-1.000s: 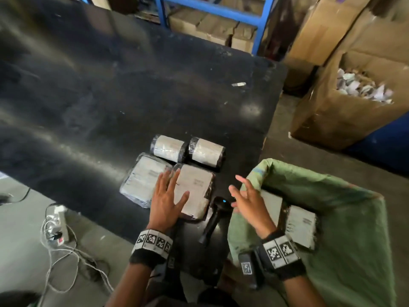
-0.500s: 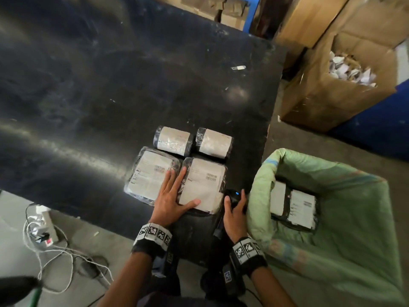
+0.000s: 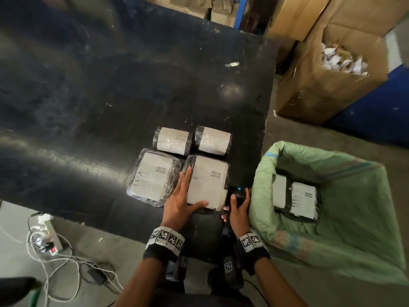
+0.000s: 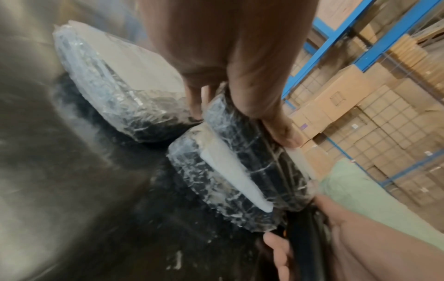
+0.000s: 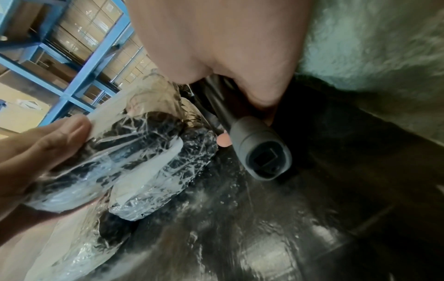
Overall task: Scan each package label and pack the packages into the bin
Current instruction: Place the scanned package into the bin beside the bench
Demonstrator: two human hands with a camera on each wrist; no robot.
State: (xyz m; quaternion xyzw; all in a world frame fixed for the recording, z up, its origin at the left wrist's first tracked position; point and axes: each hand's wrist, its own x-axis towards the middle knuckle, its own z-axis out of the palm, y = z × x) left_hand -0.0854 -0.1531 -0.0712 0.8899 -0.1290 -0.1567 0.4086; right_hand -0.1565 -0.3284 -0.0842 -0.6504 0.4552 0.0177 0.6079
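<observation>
Left hand [image 3: 178, 203] clamps near package [image 3: 207, 181]; right hand [image 3: 236, 209] wraps scanner [image 3: 238, 192] beside it. We raise scanner, aim at barcode.

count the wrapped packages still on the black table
4. Two small rolls at the back: left roll, right roll. Two flat ones nearer: left flat package, and right flat package under the left hand. None looks hidden.

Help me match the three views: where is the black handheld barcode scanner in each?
Head: black handheld barcode scanner lower centre, gripped by right hand.
Left wrist: only its black handle, bottom right.
Right wrist: centre-right, grey head.
Shared landmark: flat plastic-wrapped labelled package.
</observation>
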